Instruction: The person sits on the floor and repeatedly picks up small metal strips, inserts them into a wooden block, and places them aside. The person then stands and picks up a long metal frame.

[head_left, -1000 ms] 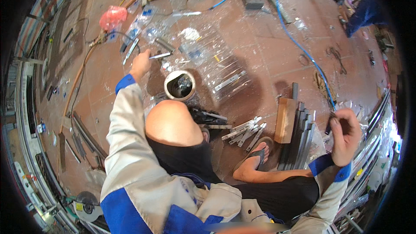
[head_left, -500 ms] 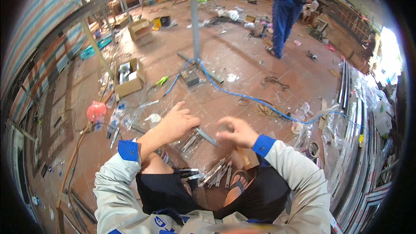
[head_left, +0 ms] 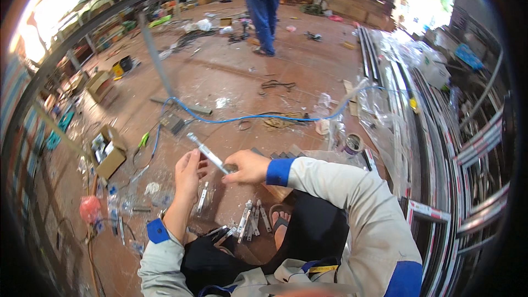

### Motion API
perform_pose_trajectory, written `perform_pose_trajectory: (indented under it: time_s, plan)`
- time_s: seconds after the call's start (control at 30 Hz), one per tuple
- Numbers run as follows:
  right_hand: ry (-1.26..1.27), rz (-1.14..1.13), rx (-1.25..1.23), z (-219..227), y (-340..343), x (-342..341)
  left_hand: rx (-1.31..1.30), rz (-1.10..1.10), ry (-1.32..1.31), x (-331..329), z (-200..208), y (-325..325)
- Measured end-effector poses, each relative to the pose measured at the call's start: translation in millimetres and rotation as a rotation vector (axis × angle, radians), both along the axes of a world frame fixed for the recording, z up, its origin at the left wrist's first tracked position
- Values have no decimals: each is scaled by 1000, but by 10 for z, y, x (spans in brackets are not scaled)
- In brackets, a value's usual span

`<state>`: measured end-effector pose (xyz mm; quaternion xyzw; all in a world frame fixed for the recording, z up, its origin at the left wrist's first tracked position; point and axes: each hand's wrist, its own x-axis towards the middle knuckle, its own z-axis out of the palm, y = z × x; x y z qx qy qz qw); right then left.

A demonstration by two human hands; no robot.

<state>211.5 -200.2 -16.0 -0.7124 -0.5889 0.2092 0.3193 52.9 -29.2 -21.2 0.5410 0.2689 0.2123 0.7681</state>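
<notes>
Out in front of my knees, my right hand [head_left: 247, 166] is closed on the near end of a flat silvery metal strip [head_left: 207, 151], which slants up and away to the left. A small dark grey piece shows between the right thumb and fingers; I cannot make out its kind. My left hand [head_left: 188, 175] is raised beside the strip's middle, its fingers apart and slightly curled; whether they touch the strip is unclear. Several similar strips [head_left: 251, 221] lie in a loose pile by my sandalled foot. Another strip [head_left: 203, 198] lies below my left hand.
A blue hose [head_left: 247, 116] crosses the tiled floor. On the left are an open cardboard box [head_left: 111, 159] and a pink plastic bag [head_left: 90, 209]. Long metal profiles [head_left: 448, 198] and a tape roll [head_left: 353, 143] are at the right. Another person [head_left: 264, 14] stands at the back.
The metal strip has passed from my left hand to my right. My left hand has loosened its fingers. The view has swung right, so the scene sits further left.
</notes>
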Motion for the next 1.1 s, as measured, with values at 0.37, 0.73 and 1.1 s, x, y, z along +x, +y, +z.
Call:
perform_pose_trajectory:
  time_s: [0.37,0.73,1.1]
  plan:
    - [36,-107,-43,-134,89,59,175,-26,-95,64,-266,145]
    - [83,-286,9,-81,203,346,313,-175,287,-144,-239,274]
    - [108,-319,242,82,263,300,350,-273,214,-143,-273,59]
